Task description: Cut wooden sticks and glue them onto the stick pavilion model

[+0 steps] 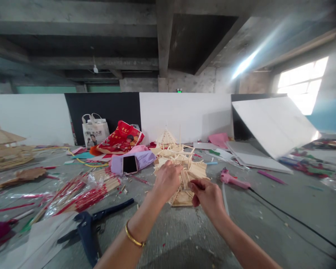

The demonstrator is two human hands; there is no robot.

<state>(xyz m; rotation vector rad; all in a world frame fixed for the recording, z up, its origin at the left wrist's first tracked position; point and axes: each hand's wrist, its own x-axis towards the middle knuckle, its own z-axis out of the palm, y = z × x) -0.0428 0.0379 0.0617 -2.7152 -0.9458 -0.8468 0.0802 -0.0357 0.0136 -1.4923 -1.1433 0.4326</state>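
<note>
Wooden pavilion model: left hand curled onto its sticks, right hand pinched narrowly at its edge.

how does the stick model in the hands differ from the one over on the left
The model in the hands is an open lattice with gaps between its sticks, while the left model has a solid-looking top roof. The left hand and right hand are on the first; the second sits untouched, cut off by the picture's edge. Both are tiered, built from pale wooden sticks.
</note>
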